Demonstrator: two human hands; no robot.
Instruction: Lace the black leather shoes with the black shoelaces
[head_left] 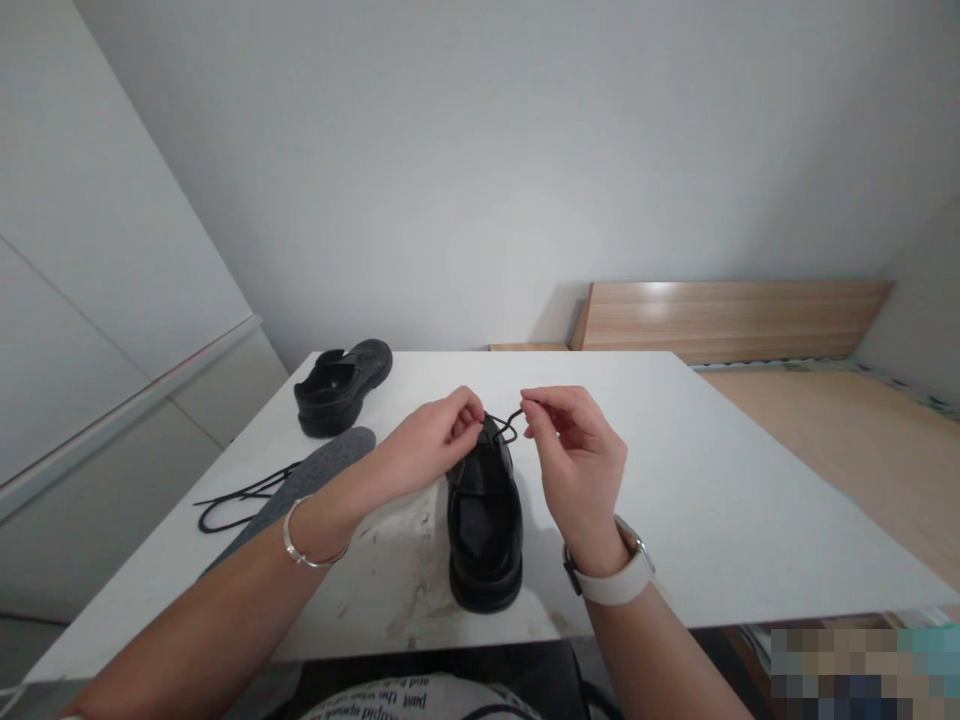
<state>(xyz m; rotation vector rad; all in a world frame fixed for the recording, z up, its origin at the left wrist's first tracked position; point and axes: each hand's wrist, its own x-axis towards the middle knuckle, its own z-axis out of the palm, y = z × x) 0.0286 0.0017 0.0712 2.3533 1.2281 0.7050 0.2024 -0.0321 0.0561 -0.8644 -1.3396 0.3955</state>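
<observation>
A black shoe (pixel 486 530) stands on the white table in front of me, its heel toward me and its toe away. Black shoelace (pixel 508 432) loops rise from its front part. Pinched between the thumb and fingers of my right hand (pixel 577 455) is one lace end, held just right of the shoe. My left hand (pixel 442 430) is closed over the shoe's left front, with a strand of lace running to its fingertips. That hand hides part of the shoe's upper.
Another black shoe (pixel 341 388) sits at the table's far left. Nearer lie a grey insole (pixel 319 475) and a loose black lace (pixel 225 510). The white table (pixel 675 520) has dirt smudges near the shoe. A bed with a wooden headboard (pixel 720 315) stands at the right.
</observation>
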